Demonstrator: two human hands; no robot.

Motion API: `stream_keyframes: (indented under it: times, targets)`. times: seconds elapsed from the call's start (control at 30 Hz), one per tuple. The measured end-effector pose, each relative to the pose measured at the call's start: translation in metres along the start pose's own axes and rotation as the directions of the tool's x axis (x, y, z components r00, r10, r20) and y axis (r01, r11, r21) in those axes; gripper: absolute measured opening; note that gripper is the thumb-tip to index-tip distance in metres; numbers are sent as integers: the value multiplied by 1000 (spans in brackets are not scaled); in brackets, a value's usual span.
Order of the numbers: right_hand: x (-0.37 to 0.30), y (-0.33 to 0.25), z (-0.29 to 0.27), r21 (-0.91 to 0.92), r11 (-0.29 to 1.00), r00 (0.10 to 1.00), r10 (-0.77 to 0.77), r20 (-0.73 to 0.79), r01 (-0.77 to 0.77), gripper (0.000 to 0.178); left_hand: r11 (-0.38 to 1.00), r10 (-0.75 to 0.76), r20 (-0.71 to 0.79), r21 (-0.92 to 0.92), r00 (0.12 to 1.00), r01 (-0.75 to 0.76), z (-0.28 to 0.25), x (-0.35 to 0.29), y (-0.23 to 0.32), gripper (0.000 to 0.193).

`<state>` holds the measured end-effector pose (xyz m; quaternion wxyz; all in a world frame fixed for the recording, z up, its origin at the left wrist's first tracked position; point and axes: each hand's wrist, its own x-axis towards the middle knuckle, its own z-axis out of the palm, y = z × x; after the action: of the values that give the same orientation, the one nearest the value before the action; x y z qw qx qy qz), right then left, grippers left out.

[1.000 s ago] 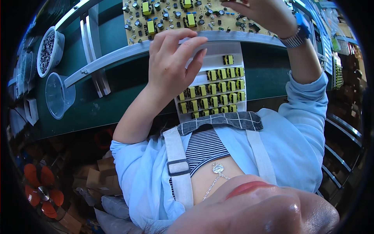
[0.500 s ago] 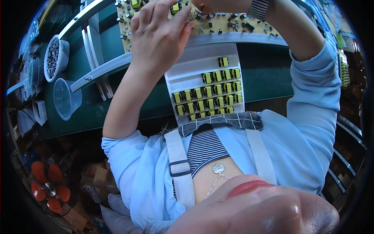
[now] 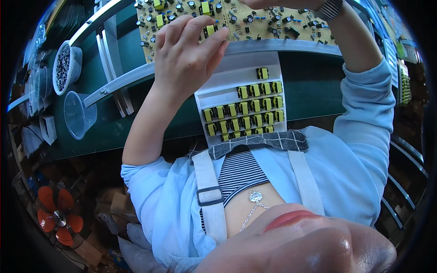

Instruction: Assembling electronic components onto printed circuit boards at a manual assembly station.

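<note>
Electronics workshop with circuit boards [image 3: 255,25]

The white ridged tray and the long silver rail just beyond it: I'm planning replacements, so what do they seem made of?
The white ridged tray looks like smooth, faintly glossy plastic: even colour, thin raised ridges; coated card can't be ruled out. The long silver rail looks like satin metal, perhaps aluminium: cool grey sheen, uniform edges; the exact metal can't be told.

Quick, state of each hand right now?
Left hand: loosely curled over the board; whether its grip holds anything cannot be told.
Right hand: cut off by top edge; cannot tell.
</note>
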<state>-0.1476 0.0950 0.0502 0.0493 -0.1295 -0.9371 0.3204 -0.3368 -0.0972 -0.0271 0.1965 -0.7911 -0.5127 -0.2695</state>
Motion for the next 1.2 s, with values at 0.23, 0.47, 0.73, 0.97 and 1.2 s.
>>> stream_keyframes:
  times: [0.23,0.47,0.73,0.97,1.2]
  targets:
    - [-26,-5,10,419,903,975,169,-144,-95,12,999,21,-54,-46,998,-24,4,5,-1,21]
    - [-37,9,27,552,834,954,155,-256,13,12,997,51,-31,-57,998,-53,23,27,15,20]
    - [-40,9,34,22,983,940,180,-291,-181,15,826,-142,-662,-489,736,-281,75,46,-1,17]
    - [-35,-7,40,-244,957,939,65,-337,-154,14,998,-18,68,-52,998,21,1,27,2,22]
    - [-30,-5,47,-353,935,941,-80,-328,-44,10,996,-38,59,-82,998,43,-3,20,2,20]
